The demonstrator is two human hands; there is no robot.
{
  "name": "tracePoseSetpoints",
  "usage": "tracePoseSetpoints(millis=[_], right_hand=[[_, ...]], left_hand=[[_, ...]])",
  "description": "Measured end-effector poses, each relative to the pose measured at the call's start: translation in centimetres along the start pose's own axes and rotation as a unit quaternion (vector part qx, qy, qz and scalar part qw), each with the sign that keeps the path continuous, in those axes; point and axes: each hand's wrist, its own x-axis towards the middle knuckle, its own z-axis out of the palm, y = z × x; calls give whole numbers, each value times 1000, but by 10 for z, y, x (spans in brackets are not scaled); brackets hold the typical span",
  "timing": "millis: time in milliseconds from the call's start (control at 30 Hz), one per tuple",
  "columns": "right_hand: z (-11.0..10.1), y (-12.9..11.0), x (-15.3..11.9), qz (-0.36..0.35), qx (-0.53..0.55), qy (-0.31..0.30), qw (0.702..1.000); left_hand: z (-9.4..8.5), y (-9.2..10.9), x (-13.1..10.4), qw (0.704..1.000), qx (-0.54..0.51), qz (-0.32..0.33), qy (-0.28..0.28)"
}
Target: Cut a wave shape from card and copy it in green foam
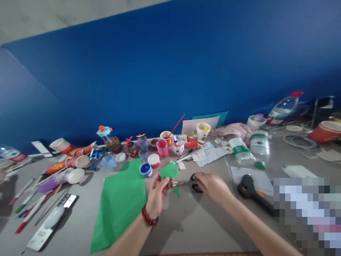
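Between the thumb and fingers of my left hand (159, 192) is a small piece of green paper (169, 171), raised above the table. My right hand (210, 183) is closed round the black handles of a pair of scissors (196, 184). The blades point left and reach the fingertips of my left hand, by the lower edge of the paper. A green scrap (176, 192) shows just below the blades. Left of my left hand lies a large green sheet (119, 206), one corner cut away.
Open paint jars (145, 169) and painted cups (162, 147) stand behind my hands. A black glue gun (252, 190), a white sheet and cut plastic bottles (241, 151) lie to the right. A phone (52, 222), markers (30, 211) and paper cups (68, 162) are at left. A blue panel (160, 71) rises behind.
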Motion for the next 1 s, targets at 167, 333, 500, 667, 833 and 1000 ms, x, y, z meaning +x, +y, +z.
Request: tracePoseSetpoints(millis=[167, 333, 500, 667, 833, 1000], right_hand=[[2, -17, 5, -47, 305, 81, 948], [7, -44, 24, -15, 550, 29, 834], [4, -38, 36, -26, 563, -67, 824], [2, -24, 45, -71, 488, -108, 863], [-14, 14, 66, -12, 131, 80, 988], [-32, 45, 97, 35, -108, 44, 993]], left_hand=[[-1, -7, 1, 1000, -12, -28, -1], [-4, -13, -1, 999, 16, -41, -17], [-10, -1, 1, 993, 37, -53, -98], [-13, 4, 5, 969, 176, -109, -138], [-11, -6, 7, 956, 234, -126, -125], [-10, -11, 6, 960, 232, -138, -77]])
